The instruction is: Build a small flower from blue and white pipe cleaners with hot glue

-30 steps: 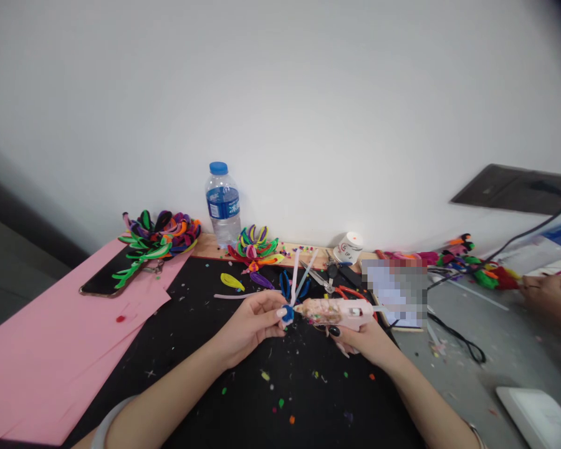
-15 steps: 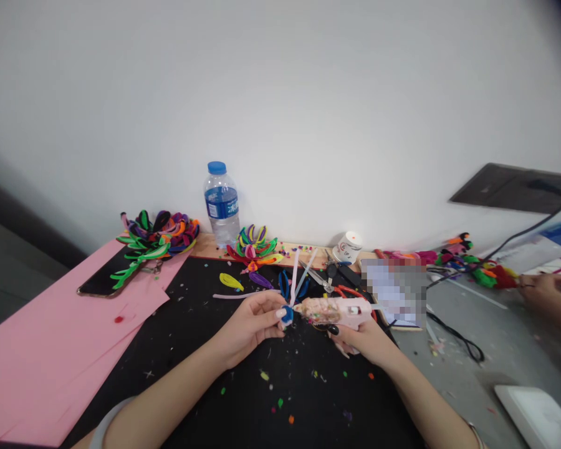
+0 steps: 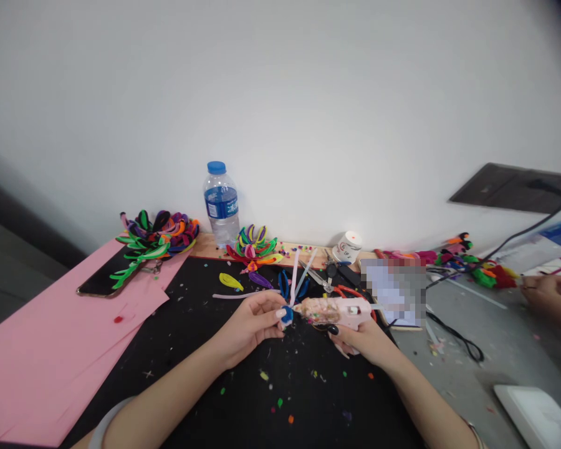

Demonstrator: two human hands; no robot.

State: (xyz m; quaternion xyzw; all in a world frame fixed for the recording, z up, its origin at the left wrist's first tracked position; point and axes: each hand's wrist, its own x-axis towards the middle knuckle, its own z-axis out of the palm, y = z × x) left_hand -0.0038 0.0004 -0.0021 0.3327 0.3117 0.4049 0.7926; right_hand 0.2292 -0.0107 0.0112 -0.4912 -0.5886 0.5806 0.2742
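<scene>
Between its thumb and fingers my left hand [image 3: 257,321] pinches a small blue fuzzy piece [image 3: 287,315]. My right hand [image 3: 355,340] is wrapped round the grip of a pink glue gun [image 3: 336,310], whose nozzle points left and meets or nearly meets the blue piece. A clear glue stick [image 3: 376,307] pokes out of the gun's back. Just beyond my hands lie blue fuzzy loops [image 3: 284,284], a purple loop [image 3: 260,280], a yellow loop [image 3: 230,282], pale glue sticks [image 3: 295,274] and scissors [image 3: 318,278].
Colourful fuzzy bundles [image 3: 168,237] lie by a phone [image 3: 100,279] on pink sheets [image 3: 65,337]. A water bottle [image 3: 222,206] and a white cup [image 3: 347,247] stand at the wall. A blurred-out screen [image 3: 393,293] and black cable [image 3: 462,342] lie right. Another person's hand [image 3: 549,299] is far right.
The other person's hand at the far right has shifted slightly. My hands, the blue piece and the glue gun look almost unmoved.
</scene>
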